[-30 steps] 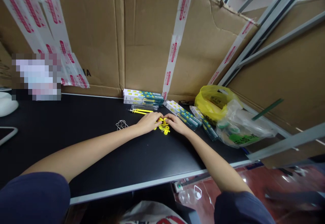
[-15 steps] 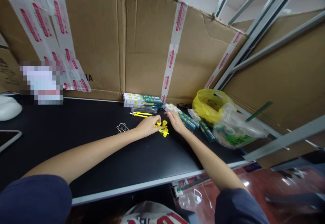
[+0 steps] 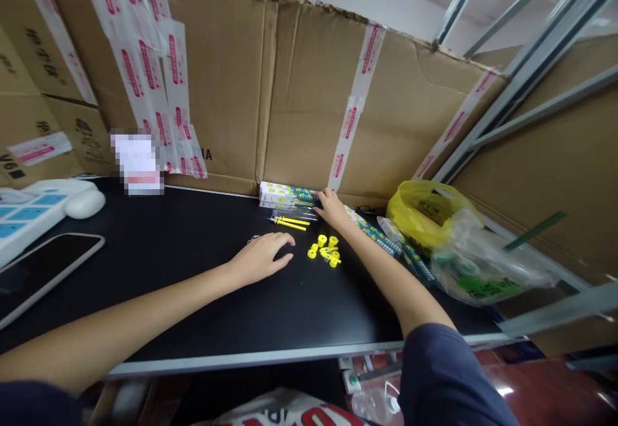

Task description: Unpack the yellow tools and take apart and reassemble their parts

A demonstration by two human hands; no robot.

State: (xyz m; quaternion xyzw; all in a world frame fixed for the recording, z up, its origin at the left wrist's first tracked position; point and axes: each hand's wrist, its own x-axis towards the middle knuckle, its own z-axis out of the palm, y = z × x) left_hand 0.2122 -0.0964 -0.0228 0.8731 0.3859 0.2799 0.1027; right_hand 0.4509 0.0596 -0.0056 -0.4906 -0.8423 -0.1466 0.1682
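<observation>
My left hand [image 3: 263, 257] hovers over the black table with fingers curved and apart, holding nothing. A wire-frame piece [image 3: 253, 239] is partly hidden behind it. To its right lies a loose cluster of small yellow plastic parts [image 3: 333, 255], some shaped like flanged caps. My right hand [image 3: 332, 208] is at the right end of the stacked white-and-teal printed boxes [image 3: 284, 193], fingers spread; whether it grips them is unclear. In front of the stack are a clear plastic case [image 3: 294, 214] and two thin yellow pen-like tools [image 3: 292, 223].
More teal boxes [image 3: 381, 240] lie under and beyond my right forearm. A yellow plastic bag [image 3: 425, 210] and a clear bag [image 3: 483, 265] sit at the right. Leftward are a tablet-like device [image 3: 53, 271] and a white device [image 3: 84, 204]. A cardboard wall [image 3: 309, 104] backs the table.
My left hand has drawn back left from the yellow parts and spread its fingers. My right hand has moved to the stacked boxes' end. The camera view has turned left.
</observation>
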